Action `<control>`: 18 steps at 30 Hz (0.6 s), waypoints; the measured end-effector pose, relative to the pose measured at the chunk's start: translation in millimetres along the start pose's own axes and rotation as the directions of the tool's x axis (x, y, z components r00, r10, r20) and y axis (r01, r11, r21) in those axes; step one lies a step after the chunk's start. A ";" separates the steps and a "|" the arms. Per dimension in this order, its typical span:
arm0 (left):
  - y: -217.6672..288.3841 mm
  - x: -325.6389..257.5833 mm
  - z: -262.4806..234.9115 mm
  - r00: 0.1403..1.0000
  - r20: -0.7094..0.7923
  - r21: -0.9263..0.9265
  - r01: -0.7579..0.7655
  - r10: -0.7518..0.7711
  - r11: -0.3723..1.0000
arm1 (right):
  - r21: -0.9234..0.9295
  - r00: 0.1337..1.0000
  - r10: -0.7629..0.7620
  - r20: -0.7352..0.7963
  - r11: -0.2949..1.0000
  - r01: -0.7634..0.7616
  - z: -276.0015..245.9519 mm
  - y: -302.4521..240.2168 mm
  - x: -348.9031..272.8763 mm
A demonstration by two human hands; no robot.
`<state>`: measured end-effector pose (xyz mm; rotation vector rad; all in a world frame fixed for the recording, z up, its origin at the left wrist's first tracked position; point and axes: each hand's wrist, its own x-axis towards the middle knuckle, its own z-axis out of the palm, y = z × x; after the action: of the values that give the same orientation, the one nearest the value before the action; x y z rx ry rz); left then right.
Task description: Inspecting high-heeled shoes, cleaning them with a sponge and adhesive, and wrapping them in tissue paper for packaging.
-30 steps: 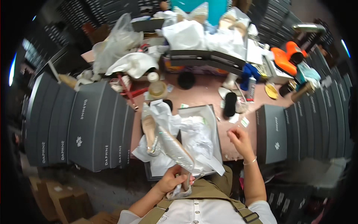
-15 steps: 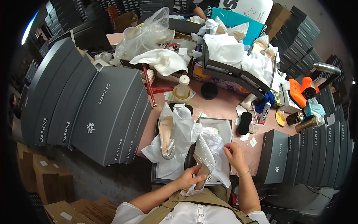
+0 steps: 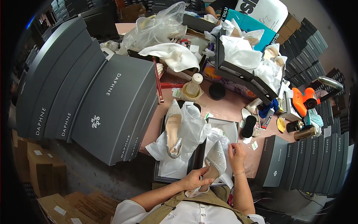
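Note:
My left hand [image 3: 195, 179] is closed around the middle of a pointed, rhinestone-studded pale high-heeled shoe [image 3: 218, 157], held tilted above the open shoe box with its toe up. Close to the right of its toe, my right hand [image 3: 237, 158] has its fingers pinched together; whatever is between them is too small to make out. The matching shoe [image 3: 173, 128] lies on white tissue paper [image 3: 194, 121], insole up and toe pointing away. More crumpled tissue fills the open grey shoe box [image 3: 233, 127] beneath my hands.
Stacked grey shoe boxes rise at left [image 3: 112, 108] and right [image 3: 274, 160]. Behind stand a bottle [image 3: 194, 85], a black round lid [image 3: 217, 91], open boxes of shoes [image 3: 240, 71] and a plastic bag [image 3: 156, 30]. An orange tool [image 3: 302, 100] sits at far right.
The held shoe has moved right and slightly up, its toe now close beside my right hand. The right hand stays pinched. The whole view has shifted a little.

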<state>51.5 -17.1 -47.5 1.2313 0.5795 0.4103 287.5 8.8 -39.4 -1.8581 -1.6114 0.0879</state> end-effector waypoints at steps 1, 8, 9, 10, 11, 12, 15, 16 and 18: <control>-1.7 0.0 0.4 1.000 0.001 0.010 0.005 -0.005 1.000 | 0.007 1.000 -0.024 -0.019 1.000 0.024 0.2 0.9 0.1; -2.3 -0.5 3.0 0.998 -0.031 -0.020 -0.060 0.059 0.998 | 0.243 0.984 0.176 0.019 0.954 -0.175 -7.4 6.4 16.1; -2.9 -0.7 3.1 0.997 -0.032 -0.026 -0.075 0.074 0.997 | 0.259 0.990 0.138 0.014 0.956 -0.137 -13.9 -7.4 35.4; -4.0 -2.2 3.4 0.996 -0.035 -0.033 -0.089 0.087 0.996 | 0.267 0.997 0.074 0.027 0.961 -0.078 -21.9 -32.0 61.8; -3.8 -2.8 3.2 0.994 -0.027 -0.040 -0.105 0.104 0.994 | 0.319 0.999 0.013 0.033 0.948 -0.023 -22.2 -46.6 86.0; -3.5 -3.1 2.9 0.995 -0.029 -0.062 -0.094 0.092 0.994 | 0.323 0.997 -0.066 0.029 0.945 0.053 -22.2 -60.5 109.6; -4.4 -2.2 0.6 0.996 -0.046 -0.114 -0.078 0.074 0.990 | 0.513 0.978 -0.193 0.080 0.849 0.125 -6.0 -105.5 184.1; -5.5 0.1 1.9 0.997 -0.028 -0.135 -0.076 0.073 0.988 | 0.498 0.967 -0.239 0.093 0.852 0.162 2.2 -110.3 208.2; -7.9 1.0 3.7 0.996 -0.050 -0.126 -0.076 0.070 0.989 | 0.386 0.928 -0.326 0.180 0.891 0.238 25.2 -138.3 253.8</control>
<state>54.4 -21.6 -54.4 1.1253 0.5396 0.5302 217.4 250.4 104.9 -1.3568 -1.8720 0.4641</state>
